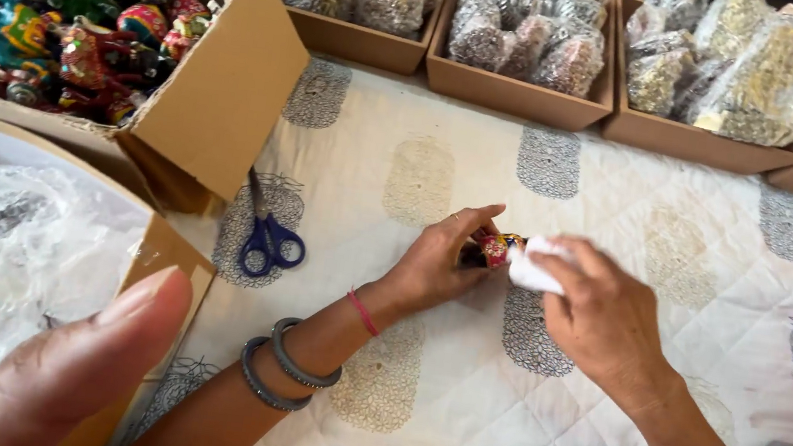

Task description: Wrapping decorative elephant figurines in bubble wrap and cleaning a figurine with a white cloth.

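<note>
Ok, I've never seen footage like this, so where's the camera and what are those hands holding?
There is no machine here: one camera sits on a person's head and looks down at a quilted printed cloth. The left hand grips a small painted figurine; the right hand holds white paper against it. Blue scissors lie to the left. An open carton holds more painted figurines, and the boxes along the top hold clear filled bags. A blurred hand close to the lens sits lower left; whose it is I cannot tell.
</note>
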